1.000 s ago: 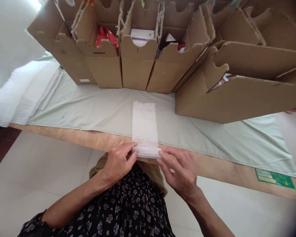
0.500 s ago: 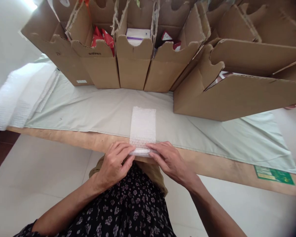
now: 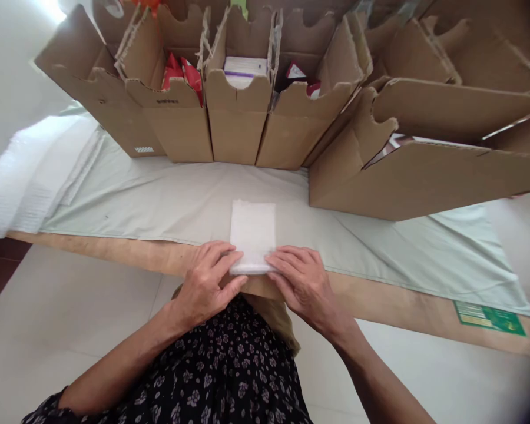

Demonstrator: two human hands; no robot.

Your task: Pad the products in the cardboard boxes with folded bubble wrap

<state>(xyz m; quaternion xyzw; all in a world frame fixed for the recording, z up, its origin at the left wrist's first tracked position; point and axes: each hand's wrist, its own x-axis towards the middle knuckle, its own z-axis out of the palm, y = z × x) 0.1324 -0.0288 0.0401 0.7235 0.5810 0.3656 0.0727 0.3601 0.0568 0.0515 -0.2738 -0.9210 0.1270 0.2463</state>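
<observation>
A white strip of bubble wrap (image 3: 252, 229) lies on the pale green cloth (image 3: 168, 200), its near end rolled up at the table's front edge. My left hand (image 3: 207, 282) has its fingers curled onto the left side of that rolled end. My right hand (image 3: 302, 282) presses its fingers on the right side of the same roll. Whatever is inside the roll is hidden.
A row of open cardboard boxes (image 3: 238, 112) stands at the back, some holding red and white packets. A large cardboard box (image 3: 424, 171) lies on its side at the right. More bubble wrap (image 3: 30, 171) is piled at the left. A green sticker (image 3: 490, 317) marks the wooden table edge (image 3: 380, 300).
The flat part of the bubble wrap strip has grown shorter as its near end was rolled away from me. Both hands moved forward with the roll, the right one closing onto it.
</observation>
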